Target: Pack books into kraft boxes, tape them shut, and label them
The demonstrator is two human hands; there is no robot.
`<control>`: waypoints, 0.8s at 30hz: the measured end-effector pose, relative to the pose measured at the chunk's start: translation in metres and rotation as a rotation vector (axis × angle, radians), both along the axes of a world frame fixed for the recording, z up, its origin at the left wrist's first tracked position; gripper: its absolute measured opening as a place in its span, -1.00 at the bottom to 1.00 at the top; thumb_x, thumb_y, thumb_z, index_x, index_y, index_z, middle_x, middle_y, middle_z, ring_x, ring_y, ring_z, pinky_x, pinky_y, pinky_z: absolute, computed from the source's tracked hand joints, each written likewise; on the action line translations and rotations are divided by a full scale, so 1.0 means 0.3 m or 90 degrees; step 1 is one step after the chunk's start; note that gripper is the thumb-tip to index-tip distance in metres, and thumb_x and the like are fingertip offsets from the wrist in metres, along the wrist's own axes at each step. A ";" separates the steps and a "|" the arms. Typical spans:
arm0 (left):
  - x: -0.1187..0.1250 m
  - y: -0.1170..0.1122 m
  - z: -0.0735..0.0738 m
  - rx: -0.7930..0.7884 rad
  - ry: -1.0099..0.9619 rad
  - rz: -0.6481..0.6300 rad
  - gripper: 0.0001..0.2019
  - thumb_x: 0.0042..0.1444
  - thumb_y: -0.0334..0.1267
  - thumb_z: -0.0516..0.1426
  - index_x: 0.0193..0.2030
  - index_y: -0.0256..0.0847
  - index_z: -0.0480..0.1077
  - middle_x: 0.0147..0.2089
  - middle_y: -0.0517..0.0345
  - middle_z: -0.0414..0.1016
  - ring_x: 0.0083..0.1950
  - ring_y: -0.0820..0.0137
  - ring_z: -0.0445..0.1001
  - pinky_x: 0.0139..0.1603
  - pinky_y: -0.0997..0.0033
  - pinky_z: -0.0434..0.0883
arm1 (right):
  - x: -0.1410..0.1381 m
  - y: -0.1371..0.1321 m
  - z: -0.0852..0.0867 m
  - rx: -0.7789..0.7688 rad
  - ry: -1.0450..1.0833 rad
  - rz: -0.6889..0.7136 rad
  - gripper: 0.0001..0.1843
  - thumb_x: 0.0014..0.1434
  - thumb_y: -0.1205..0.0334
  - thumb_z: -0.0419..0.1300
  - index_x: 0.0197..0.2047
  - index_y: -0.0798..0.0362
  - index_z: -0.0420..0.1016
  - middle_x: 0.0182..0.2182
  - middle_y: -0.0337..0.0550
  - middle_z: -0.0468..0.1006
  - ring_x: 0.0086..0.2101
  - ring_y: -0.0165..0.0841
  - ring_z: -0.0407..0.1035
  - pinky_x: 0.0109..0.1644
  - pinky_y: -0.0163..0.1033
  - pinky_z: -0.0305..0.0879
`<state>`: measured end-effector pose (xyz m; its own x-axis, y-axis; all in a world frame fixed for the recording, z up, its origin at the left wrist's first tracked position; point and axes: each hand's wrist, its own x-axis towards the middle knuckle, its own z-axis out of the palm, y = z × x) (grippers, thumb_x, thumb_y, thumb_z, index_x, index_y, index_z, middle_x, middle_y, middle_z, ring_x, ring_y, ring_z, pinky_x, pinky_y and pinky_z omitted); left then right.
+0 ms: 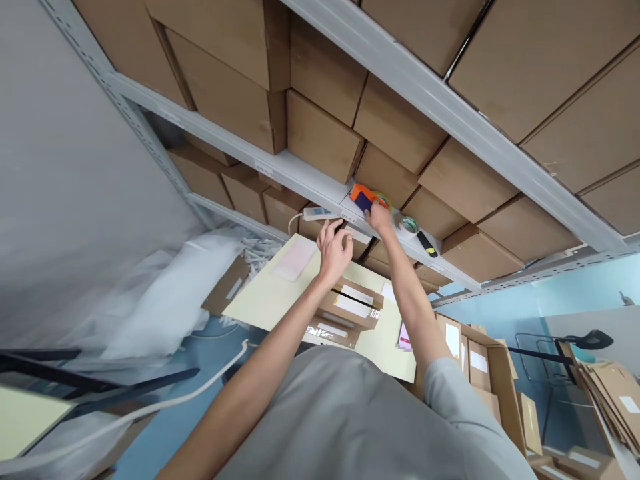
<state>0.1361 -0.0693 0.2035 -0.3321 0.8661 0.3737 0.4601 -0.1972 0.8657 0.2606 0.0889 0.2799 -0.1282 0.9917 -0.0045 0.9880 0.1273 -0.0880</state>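
Observation:
My right hand (380,217) reaches to the shelf edge, its fingers closed on an orange and dark-blue tape dispenser (361,197). A yellow roll shows partly behind that hand. My left hand (335,250) is raised over the pale table (260,293), fingers apart and bent, with nothing visibly held; a small dark patch by its fingertips is unclear. Below it lie small brown cartons (345,320) with white labels and a dark strip across one. To the right of my right hand, a green-and-white tape roll (410,225) and a black and yellow cutter (427,244) rest on the shelf.
Metal racks (400,60) full of brown cartons (320,137) rise ahead. A white power strip (317,213) is under the shelf edge. White plastic wrap (175,293) is heaped at left, and a cable (200,387) crosses there. An open carton (510,393) stands at right.

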 end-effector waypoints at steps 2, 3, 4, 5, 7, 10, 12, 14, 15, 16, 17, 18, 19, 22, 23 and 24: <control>-0.007 -0.062 -0.040 -0.001 -0.002 -0.026 -0.71 0.39 -0.37 0.07 -0.16 -0.04 0.63 0.47 -0.01 0.58 0.70 -0.05 0.28 0.69 -0.31 0.25 | 0.032 -0.056 -0.030 0.043 0.089 0.017 -0.51 0.62 0.20 0.11 0.47 0.29 0.31 0.28 0.42 0.66 0.24 0.09 0.60 0.40 0.15 0.47; -0.013 -0.096 -0.058 0.004 -0.006 -0.040 -0.70 0.38 -0.38 0.05 -0.18 -0.05 0.62 0.43 -0.01 0.62 0.66 -0.03 0.34 0.67 -0.29 0.29 | 0.049 -0.101 -0.056 0.066 0.157 0.026 -0.51 0.62 0.16 0.11 0.45 0.27 0.32 0.26 0.40 0.67 0.22 0.10 0.60 0.39 0.16 0.48; -0.020 -0.131 -0.074 0.012 -0.015 -0.051 -0.72 0.38 -0.37 0.06 -0.19 -0.05 0.61 0.38 -0.03 0.66 0.59 0.00 0.43 0.63 -0.25 0.34 | 0.065 -0.157 -0.088 0.085 0.236 0.036 -0.52 0.62 0.10 0.12 0.43 0.23 0.34 0.25 0.36 0.67 0.20 0.07 0.60 0.38 0.15 0.49; -0.029 -0.167 -0.088 0.020 -0.025 -0.060 -0.75 0.39 -0.34 0.08 -0.17 -0.06 0.60 0.31 -0.04 0.69 0.51 0.02 0.51 0.59 -0.20 0.40 | 0.082 -0.223 -0.126 0.101 0.328 0.040 -0.51 0.61 0.02 0.15 0.39 0.17 0.36 0.22 0.29 0.68 0.17 0.04 0.60 0.37 0.13 0.51; -0.049 -0.238 -0.109 0.027 -0.044 -0.069 -0.83 0.41 -0.26 0.14 -0.14 -0.07 0.59 0.17 -0.05 0.74 0.33 0.07 0.63 0.48 -0.11 0.50 | 0.108 -0.375 -0.211 0.088 0.525 0.050 -0.46 0.56 -0.22 0.19 0.29 0.06 0.43 0.12 0.14 0.72 0.09 -0.05 0.61 0.29 0.06 0.56; -0.069 -0.324 -0.129 0.008 -0.063 -0.089 -0.84 0.44 -0.18 0.17 -0.12 -0.06 0.59 0.02 -0.01 0.75 0.18 0.12 0.68 0.38 -0.03 0.56 | 0.124 -0.611 -0.322 0.021 0.749 0.032 -0.35 0.44 -0.40 0.27 0.21 0.01 0.49 0.09 0.08 0.73 0.07 -0.10 0.62 0.29 0.02 0.57; -0.069 -0.362 -0.140 -0.017 -0.085 -0.120 -0.79 0.47 -0.17 0.14 -0.09 -0.07 0.61 -0.02 0.00 0.75 0.14 0.14 0.68 0.33 0.01 0.59 | 0.121 -0.738 -0.368 -0.029 0.825 -0.004 -0.32 0.39 -0.41 0.33 0.22 0.01 0.51 0.13 0.09 0.73 0.11 -0.10 0.62 0.34 0.04 0.56; -0.056 -0.387 -0.151 -0.054 -0.118 -0.165 -0.76 0.49 -0.14 0.12 -0.04 -0.08 0.64 -0.02 0.01 0.74 0.08 0.18 0.70 0.26 0.08 0.63 | 0.116 -0.826 -0.393 -0.062 0.858 -0.045 -0.28 0.36 -0.42 0.36 0.24 0.00 0.52 0.16 0.10 0.74 0.14 -0.09 0.63 0.39 0.07 0.56; -0.046 -0.396 -0.154 -0.072 -0.135 -0.187 -0.76 0.48 -0.11 0.15 -0.01 -0.09 0.64 -0.02 0.01 0.74 0.05 0.20 0.71 0.22 0.12 0.65 | 0.115 -0.856 -0.400 -0.073 0.864 -0.060 -0.25 0.34 -0.45 0.36 0.26 0.00 0.52 0.17 0.10 0.74 0.15 -0.08 0.63 0.40 0.08 0.56; -0.036 -0.402 -0.157 -0.086 -0.152 -0.205 -0.76 0.46 -0.07 0.19 0.02 -0.11 0.65 -0.01 0.01 0.74 0.02 0.22 0.71 0.19 0.15 0.67 | 0.114 -0.879 -0.404 -0.080 0.866 -0.071 -0.23 0.34 -0.47 0.35 0.27 0.00 0.52 0.18 0.11 0.74 0.17 -0.08 0.63 0.41 0.09 0.56; -0.027 -0.407 -0.157 -0.093 -0.164 -0.218 -0.75 0.44 -0.04 0.23 0.04 -0.12 0.65 0.00 0.01 0.74 -0.01 0.24 0.72 0.17 0.17 0.68 | 0.115 -0.895 -0.406 -0.084 0.866 -0.077 -0.20 0.34 -0.49 0.34 0.28 0.00 0.52 0.19 0.11 0.73 0.18 -0.07 0.63 0.42 0.09 0.56; -0.020 -0.409 -0.156 -0.097 -0.171 -0.229 -0.73 0.41 -0.02 0.27 0.06 -0.13 0.65 0.01 0.01 0.74 -0.01 0.24 0.72 0.17 0.18 0.68 | 0.116 -0.906 -0.406 -0.083 0.862 -0.081 -0.19 0.35 -0.51 0.33 0.29 0.01 0.51 0.19 0.12 0.73 0.19 -0.07 0.63 0.42 0.09 0.56; -0.016 -0.410 -0.154 -0.097 -0.170 -0.239 -0.73 0.40 -0.02 0.29 0.06 -0.13 0.65 0.02 0.00 0.74 -0.01 0.24 0.72 0.18 0.18 0.68 | 0.116 -0.914 -0.405 -0.081 0.856 -0.082 -0.19 0.37 -0.51 0.31 0.31 0.01 0.50 0.20 0.12 0.73 0.19 -0.08 0.62 0.42 0.08 0.56; -0.022 -0.401 -0.146 -0.099 -0.145 -0.278 -0.73 0.44 -0.02 0.27 0.07 -0.12 0.67 0.05 -0.01 0.74 0.00 0.22 0.72 0.18 0.17 0.68 | 0.116 -0.924 -0.403 -0.069 0.843 -0.082 -0.20 0.40 -0.49 0.28 0.35 0.00 0.49 0.21 0.10 0.71 0.22 -0.09 0.60 0.44 0.07 0.54; -0.028 -0.395 -0.145 -0.101 -0.135 -0.293 -0.72 0.46 -0.02 0.26 0.09 -0.12 0.67 0.06 -0.01 0.74 0.00 0.22 0.71 0.18 0.17 0.68 | 0.114 -0.925 -0.405 -0.068 0.847 -0.086 -0.21 0.40 -0.48 0.30 0.34 0.00 0.50 0.21 0.09 0.71 0.21 -0.09 0.60 0.43 0.06 0.54; -0.035 -0.389 -0.147 -0.103 -0.126 -0.305 -0.71 0.47 -0.01 0.25 0.10 -0.12 0.67 0.06 -0.02 0.74 0.00 0.22 0.71 0.17 0.17 0.67 | 0.113 -0.924 -0.408 -0.070 0.857 -0.094 -0.22 0.39 -0.48 0.32 0.31 0.00 0.52 0.20 0.07 0.72 0.20 -0.09 0.60 0.42 0.06 0.55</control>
